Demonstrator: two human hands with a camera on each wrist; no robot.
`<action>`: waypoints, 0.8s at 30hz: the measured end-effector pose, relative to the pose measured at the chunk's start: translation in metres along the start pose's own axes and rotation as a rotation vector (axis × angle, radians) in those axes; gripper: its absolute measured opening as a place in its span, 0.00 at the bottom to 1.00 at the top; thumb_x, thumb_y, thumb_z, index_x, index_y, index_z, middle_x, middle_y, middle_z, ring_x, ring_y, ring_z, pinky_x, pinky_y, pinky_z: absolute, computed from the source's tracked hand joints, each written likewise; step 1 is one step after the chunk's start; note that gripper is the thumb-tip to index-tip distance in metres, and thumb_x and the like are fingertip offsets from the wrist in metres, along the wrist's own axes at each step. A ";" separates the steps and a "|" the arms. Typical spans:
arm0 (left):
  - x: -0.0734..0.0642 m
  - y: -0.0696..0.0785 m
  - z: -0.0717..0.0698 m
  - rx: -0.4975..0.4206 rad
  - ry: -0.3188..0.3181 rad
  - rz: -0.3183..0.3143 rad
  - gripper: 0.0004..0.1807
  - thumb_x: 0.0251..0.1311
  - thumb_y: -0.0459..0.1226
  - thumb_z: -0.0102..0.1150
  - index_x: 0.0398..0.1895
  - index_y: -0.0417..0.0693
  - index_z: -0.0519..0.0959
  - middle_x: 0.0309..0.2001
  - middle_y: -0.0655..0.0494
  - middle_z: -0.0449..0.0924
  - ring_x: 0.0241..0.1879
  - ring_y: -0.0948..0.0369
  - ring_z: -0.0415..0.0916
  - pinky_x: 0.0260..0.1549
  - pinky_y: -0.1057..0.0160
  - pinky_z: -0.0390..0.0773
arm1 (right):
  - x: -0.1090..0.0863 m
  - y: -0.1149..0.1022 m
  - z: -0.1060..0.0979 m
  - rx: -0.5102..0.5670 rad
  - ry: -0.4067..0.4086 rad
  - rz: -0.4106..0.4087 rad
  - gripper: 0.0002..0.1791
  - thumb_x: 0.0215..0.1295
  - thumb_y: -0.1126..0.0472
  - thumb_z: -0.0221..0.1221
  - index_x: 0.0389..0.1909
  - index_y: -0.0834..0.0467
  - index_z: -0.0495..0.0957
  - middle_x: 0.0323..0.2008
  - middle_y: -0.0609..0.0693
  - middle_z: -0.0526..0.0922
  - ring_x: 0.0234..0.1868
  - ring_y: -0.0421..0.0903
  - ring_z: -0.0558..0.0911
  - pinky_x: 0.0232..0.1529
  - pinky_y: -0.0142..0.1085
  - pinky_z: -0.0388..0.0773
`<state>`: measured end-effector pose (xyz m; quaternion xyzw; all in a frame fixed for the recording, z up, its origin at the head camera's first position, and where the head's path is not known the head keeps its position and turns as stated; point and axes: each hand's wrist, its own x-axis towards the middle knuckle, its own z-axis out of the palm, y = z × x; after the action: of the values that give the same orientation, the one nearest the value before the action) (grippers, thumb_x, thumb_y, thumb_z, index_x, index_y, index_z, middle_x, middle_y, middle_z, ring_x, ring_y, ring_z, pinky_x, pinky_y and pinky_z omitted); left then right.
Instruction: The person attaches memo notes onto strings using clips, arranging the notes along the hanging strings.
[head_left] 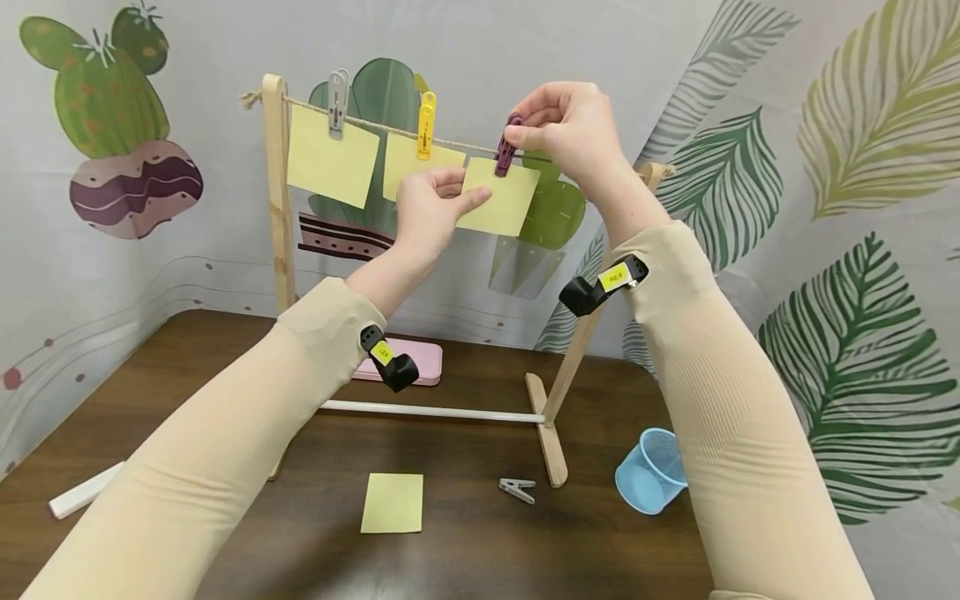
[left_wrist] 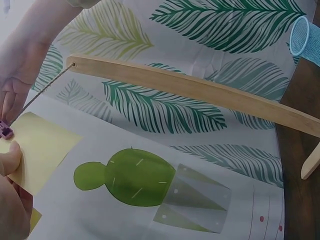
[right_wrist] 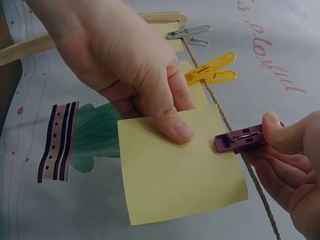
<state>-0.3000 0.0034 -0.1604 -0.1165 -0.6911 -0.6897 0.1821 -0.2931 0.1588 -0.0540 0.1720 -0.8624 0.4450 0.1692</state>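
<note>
a tilted purple clothespin (head_left: 503, 160) overlaps a square yellow note (head_left: 498, 204) at the rope (right_wrist: 258, 190).

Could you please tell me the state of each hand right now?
Left hand: closed, pinching the rightmost hanging yellow paper note.
Right hand: closed, pinching the purple clothespin.

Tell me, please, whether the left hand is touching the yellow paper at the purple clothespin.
Touching. The right wrist view shows it: the left hand has its thumb on the front of the yellow paper, near the purple clothespin.
</note>
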 end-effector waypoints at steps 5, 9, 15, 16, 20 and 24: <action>0.001 -0.001 0.000 -0.020 0.001 0.008 0.20 0.55 0.37 0.71 0.50 0.37 0.82 0.49 0.43 0.85 0.47 0.59 0.82 0.45 0.67 0.79 | 0.001 0.000 0.000 -0.055 -0.030 -0.014 0.07 0.57 0.62 0.70 0.36 0.55 0.83 0.24 0.38 0.82 0.34 0.36 0.80 0.41 0.28 0.72; 0.001 -0.001 -0.001 -0.037 0.000 0.001 0.20 0.56 0.36 0.70 0.50 0.37 0.82 0.48 0.43 0.85 0.47 0.60 0.82 0.45 0.67 0.79 | 0.002 0.001 0.000 -0.102 -0.064 -0.020 0.13 0.57 0.61 0.70 0.43 0.59 0.83 0.27 0.39 0.82 0.35 0.36 0.80 0.41 0.27 0.74; 0.001 -0.001 -0.001 -0.059 -0.012 -0.005 0.21 0.56 0.36 0.70 0.52 0.37 0.81 0.49 0.42 0.84 0.48 0.59 0.82 0.47 0.66 0.79 | 0.001 0.003 -0.002 -0.098 -0.110 -0.021 0.18 0.56 0.61 0.70 0.48 0.62 0.81 0.29 0.40 0.82 0.35 0.36 0.81 0.41 0.27 0.75; 0.001 -0.001 -0.001 -0.062 -0.015 -0.006 0.21 0.56 0.35 0.70 0.52 0.37 0.81 0.49 0.42 0.84 0.48 0.59 0.82 0.47 0.66 0.79 | 0.001 0.003 -0.002 -0.090 -0.115 -0.019 0.19 0.56 0.62 0.70 0.48 0.62 0.81 0.30 0.40 0.82 0.35 0.37 0.82 0.42 0.27 0.75; 0.000 -0.001 -0.002 -0.053 -0.018 -0.008 0.20 0.55 0.35 0.70 0.51 0.36 0.82 0.49 0.42 0.85 0.47 0.58 0.82 0.47 0.66 0.80 | 0.000 0.004 -0.002 -0.068 -0.139 -0.009 0.20 0.57 0.61 0.70 0.50 0.63 0.80 0.31 0.41 0.83 0.36 0.37 0.82 0.42 0.27 0.76; -0.001 -0.002 -0.003 -0.021 -0.024 -0.010 0.20 0.55 0.36 0.71 0.51 0.36 0.82 0.49 0.42 0.85 0.48 0.58 0.82 0.47 0.65 0.80 | 0.000 0.005 -0.002 -0.060 -0.152 -0.003 0.22 0.57 0.60 0.70 0.52 0.63 0.80 0.32 0.42 0.83 0.38 0.38 0.82 0.43 0.28 0.76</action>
<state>-0.2996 0.0008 -0.1629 -0.1231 -0.6864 -0.6965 0.1689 -0.2951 0.1633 -0.0565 0.2013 -0.8855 0.4042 0.1091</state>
